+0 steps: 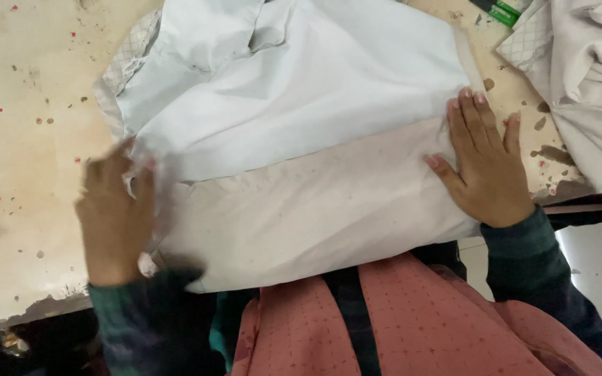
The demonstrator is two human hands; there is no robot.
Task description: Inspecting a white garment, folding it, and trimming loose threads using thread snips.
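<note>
The left hand (114, 216) is blurred, its grip pinching the edge of a pale cloth (294, 104); the right hand (485, 163) lies flat, fingers spread, on that cloth's far side; the cloth covers a cream pad (315, 216) on the stained tabletop (22, 139); more fabric (587, 83) lies beside

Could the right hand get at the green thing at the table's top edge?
Probably yes: the right hand lies flat on the white cloth, and only bare stained table separates it from the green thing.
</note>
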